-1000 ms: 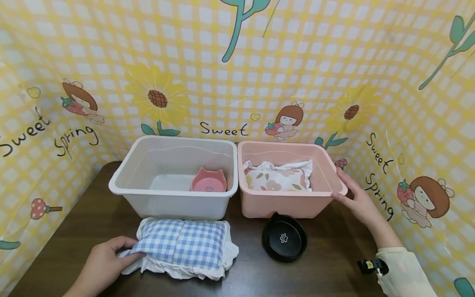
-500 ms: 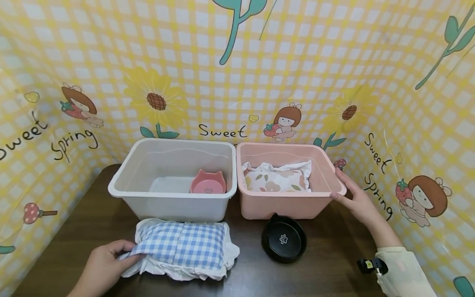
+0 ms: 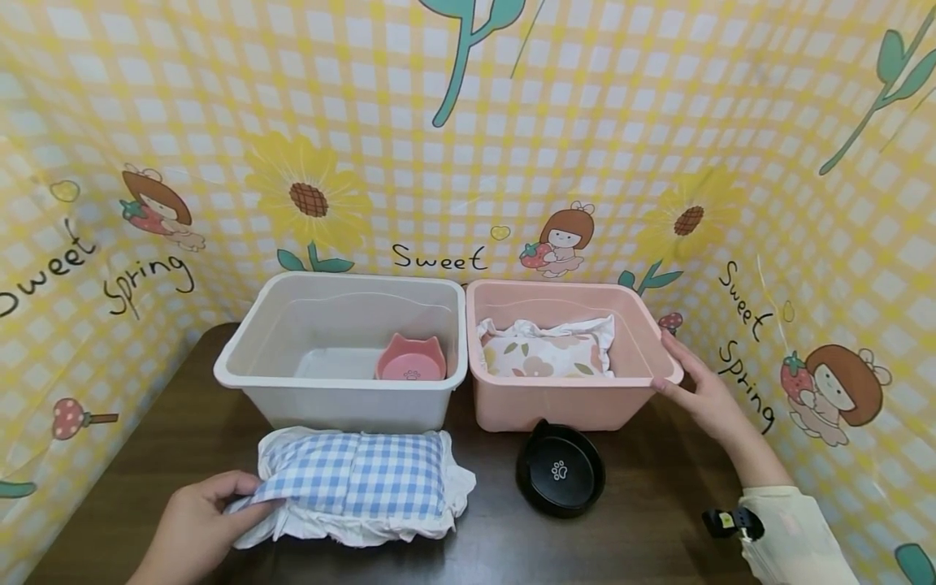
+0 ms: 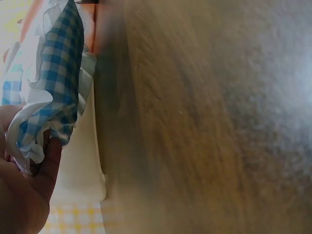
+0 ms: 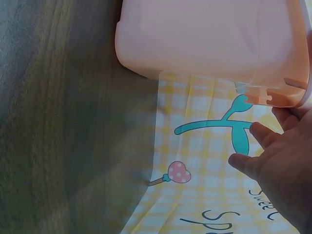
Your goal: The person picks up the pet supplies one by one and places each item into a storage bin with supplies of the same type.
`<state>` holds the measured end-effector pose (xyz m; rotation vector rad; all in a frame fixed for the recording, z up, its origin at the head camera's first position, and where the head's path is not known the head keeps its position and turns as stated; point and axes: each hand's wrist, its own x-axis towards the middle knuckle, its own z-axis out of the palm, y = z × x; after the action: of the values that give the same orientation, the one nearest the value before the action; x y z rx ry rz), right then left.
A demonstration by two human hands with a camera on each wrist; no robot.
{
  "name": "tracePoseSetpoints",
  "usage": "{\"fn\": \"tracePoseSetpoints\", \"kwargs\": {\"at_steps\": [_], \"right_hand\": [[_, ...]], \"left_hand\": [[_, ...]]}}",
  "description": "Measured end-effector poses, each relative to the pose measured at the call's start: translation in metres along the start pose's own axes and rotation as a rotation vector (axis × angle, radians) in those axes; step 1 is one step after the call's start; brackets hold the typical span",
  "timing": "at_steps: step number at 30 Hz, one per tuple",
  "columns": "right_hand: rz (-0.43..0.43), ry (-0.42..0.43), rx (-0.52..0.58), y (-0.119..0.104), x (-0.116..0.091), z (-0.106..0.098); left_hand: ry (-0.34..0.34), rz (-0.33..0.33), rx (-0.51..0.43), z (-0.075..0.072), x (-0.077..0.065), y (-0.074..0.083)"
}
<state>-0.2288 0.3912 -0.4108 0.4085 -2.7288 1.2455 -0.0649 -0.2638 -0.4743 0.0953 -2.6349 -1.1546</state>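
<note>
A blue-and-white checked cushion (image 3: 358,479) with a white ruffled edge sits low over the table (image 3: 643,528), just in front of the pale grey bin (image 3: 336,381); I can't tell whether all of it rests on the wood. The person's left hand (image 3: 203,512) has its near-left corner, pinching the fabric between thumb and fingers. The right hand (image 3: 705,398) grips the outer front corner of the pink bin (image 3: 556,405), thumb on the front rim, forefinger at the side, the other fingers fanned below.

The two bins stand side by side. A pink cat-eared bowl (image 3: 411,366) sits in the grey one's right end, and a floral cushion (image 3: 544,355) lies in the pink one. A black paw-print bowl (image 3: 561,471) stands just in front of the pink bin. Yellow checked cloth (image 3: 439,187) hangs behind everything.
</note>
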Motion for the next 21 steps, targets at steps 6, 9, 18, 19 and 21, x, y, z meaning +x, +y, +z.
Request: {"fn": "tracePoseSetpoints", "kwargs": {"at_steps": [6,9,18,19,21], "right_hand": [[0.013,-0.005,0.009,-0.002,0.000,0.000],[0.025,-0.007,0.012,-0.004,0.000,-0.001],[0.018,-0.016,0.017,-0.003,0.000,-0.002],[0.017,-0.017,0.014,-0.003,0.000,-0.002],[0.021,-0.019,0.010,-0.003,0.000,-0.001]], "left_hand": [[-0.001,-0.014,0.012,-0.006,-0.003,0.010],[0.005,-0.002,0.012,-0.008,-0.004,0.016],[0.009,0.039,-0.018,-0.012,-0.004,0.025],[0.009,0.048,-0.031,-0.013,-0.004,0.027],[0.008,0.072,-0.043,-0.015,-0.003,0.030]]}}
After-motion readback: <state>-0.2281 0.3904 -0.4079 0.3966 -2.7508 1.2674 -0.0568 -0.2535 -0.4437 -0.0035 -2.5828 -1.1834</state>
